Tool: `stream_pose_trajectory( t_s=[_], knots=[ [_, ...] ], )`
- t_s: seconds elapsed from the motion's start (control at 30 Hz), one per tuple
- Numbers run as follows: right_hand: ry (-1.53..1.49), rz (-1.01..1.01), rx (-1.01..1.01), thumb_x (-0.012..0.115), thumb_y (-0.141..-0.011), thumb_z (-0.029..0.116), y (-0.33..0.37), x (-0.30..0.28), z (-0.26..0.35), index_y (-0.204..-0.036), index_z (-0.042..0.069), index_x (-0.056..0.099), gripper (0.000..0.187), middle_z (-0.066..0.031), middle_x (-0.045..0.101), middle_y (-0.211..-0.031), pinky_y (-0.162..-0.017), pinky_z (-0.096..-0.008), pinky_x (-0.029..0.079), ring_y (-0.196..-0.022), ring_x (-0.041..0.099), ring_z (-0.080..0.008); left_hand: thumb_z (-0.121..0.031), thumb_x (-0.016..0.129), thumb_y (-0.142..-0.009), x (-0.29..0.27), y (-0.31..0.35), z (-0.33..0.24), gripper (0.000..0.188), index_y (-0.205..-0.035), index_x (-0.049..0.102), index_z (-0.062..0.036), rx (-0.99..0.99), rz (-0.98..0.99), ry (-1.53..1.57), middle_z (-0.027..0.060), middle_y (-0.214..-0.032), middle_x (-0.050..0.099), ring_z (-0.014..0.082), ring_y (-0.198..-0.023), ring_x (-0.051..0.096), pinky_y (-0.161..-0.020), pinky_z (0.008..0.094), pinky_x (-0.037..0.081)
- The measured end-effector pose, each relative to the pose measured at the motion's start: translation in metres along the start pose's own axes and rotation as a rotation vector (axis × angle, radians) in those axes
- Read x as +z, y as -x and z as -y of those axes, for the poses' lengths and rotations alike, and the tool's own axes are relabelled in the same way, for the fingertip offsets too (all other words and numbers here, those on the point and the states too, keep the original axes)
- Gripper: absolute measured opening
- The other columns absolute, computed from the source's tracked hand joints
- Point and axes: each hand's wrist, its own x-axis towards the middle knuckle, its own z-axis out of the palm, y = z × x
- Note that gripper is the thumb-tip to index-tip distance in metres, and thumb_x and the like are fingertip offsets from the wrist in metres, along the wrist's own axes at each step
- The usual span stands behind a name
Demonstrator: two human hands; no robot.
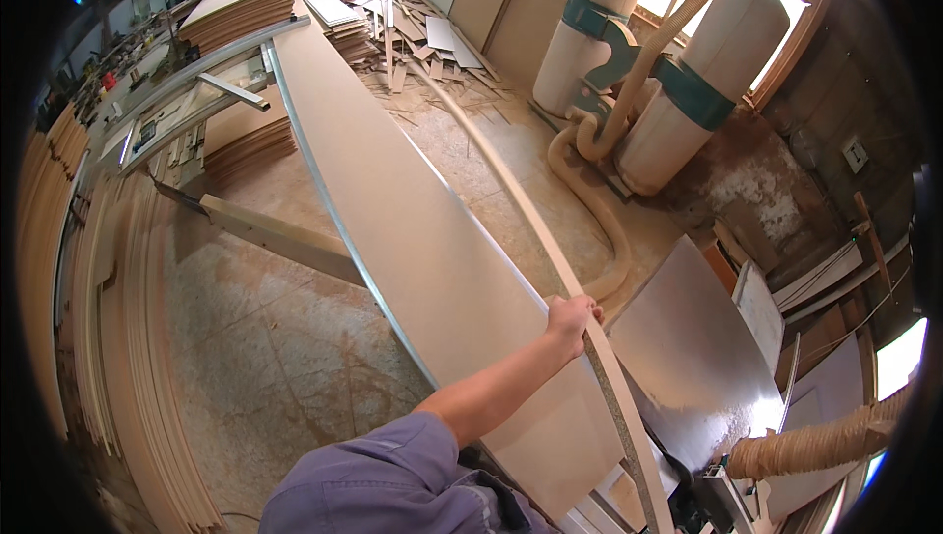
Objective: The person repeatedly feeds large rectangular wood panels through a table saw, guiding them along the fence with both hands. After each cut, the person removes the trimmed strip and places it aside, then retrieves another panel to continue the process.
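My left hand (573, 323) is closed around the edge of a long narrow chipboard strip (511, 190). The strip runs from the lower right far up toward the back, along the right side of a large pale board (413, 239). The board lies flat and long in front of me, with a metal rail (324, 200) along its left edge. My bare forearm reaches out from a purple short sleeve (383, 480) at the bottom. My right hand is out of view.
A shiny metal machine table (688, 357) sits right of the strip. Behind it stand two tall cloth dust-collector bags (688, 102) with a ribbed hose (594, 210) on the floor. Stacked boards (236, 13) and offcuts lie at the back, thin strips (128, 337) piled on the left.
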Motion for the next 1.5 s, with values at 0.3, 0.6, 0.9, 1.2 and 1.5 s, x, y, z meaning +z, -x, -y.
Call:
stream_pose_trajectory(
  t_s=[0.3,0.6,0.9,1.2,1.5],
  knots=[
    [-0.287,-0.047,-0.095,0.066,-0.089,0.031,-0.071,0.186,-0.032,-0.152,0.002,0.03,0.078,-0.0327,0.048,-0.139,-0.104,-0.0474,0.044,-0.125,0.051,-0.0459,-0.001,0.051,-0.086,0.04,0.114,-0.084,0.011,-0.095,0.047,0.0001,0.569,0.187,-0.34,0.01,-0.074,0.053,0.0195,-0.059,0.055,-0.05,0.0366,0.047],
    [-0.314,0.136,-0.98,0.082,-0.077,0.018,-0.12,0.219,0.202,-0.154,-0.001,0.019,0.101,-0.0261,0.044,-0.138,-0.109,-0.0463,0.038,-0.124,0.047,-0.0441,-0.002,0.053,-0.081,0.006,0.282,-0.249,0.039,-0.119,0.046,0.004,1.418,-0.054,-0.959,0.018,-0.089,0.058,0.0212,-0.067,0.063,-0.058,0.0354,0.054],
    [-0.086,0.409,-1.649,0.085,-0.076,0.037,-0.041,0.243,0.437,-0.156,0.003,0.018,0.11,-0.0262,0.046,-0.134,-0.108,-0.0477,0.04,-0.124,0.047,-0.0413,-0.001,0.048,-0.084,-0.295,0.508,-0.273,0.066,-0.147,0.03,0.0072,1.649,-0.852,-1.317,0.0361,-0.14,0.041,0.0485,-0.132,0.041,-0.113,0.0466,0.034],
    [-0.341,1.225,-1.95,0.084,-0.078,0.04,0.256,0.351,0.623,-0.159,0.007,0.005,0.118,-0.0271,0.044,-0.142,-0.102,-0.0462,0.048,-0.126,0.052,-0.0376,-0.004,0.046,-0.092,-0.522,0.716,-0.094,0.061,-0.149,0.027,0.0082,1.42,-1.538,-1.428,0.0335,-0.14,0.04,0.0477,-0.123,0.044,-0.105,0.0503,0.036],
    [-0.347,1.487,-1.395,0.066,-0.097,0.024,0.386,0.491,0.661,-0.135,-0.002,0.049,0.049,-0.0126,0.063,-0.106,-0.086,-0.0377,0.054,-0.098,0.063,-0.0217,-0.002,0.059,-0.076,-0.634,0.735,0.099,0.076,-0.147,0.033,0.0031,0.82,-2.032,-0.81,0.0335,-0.125,0.047,0.0511,-0.117,0.05,-0.097,0.0502,0.044]
  ],
)
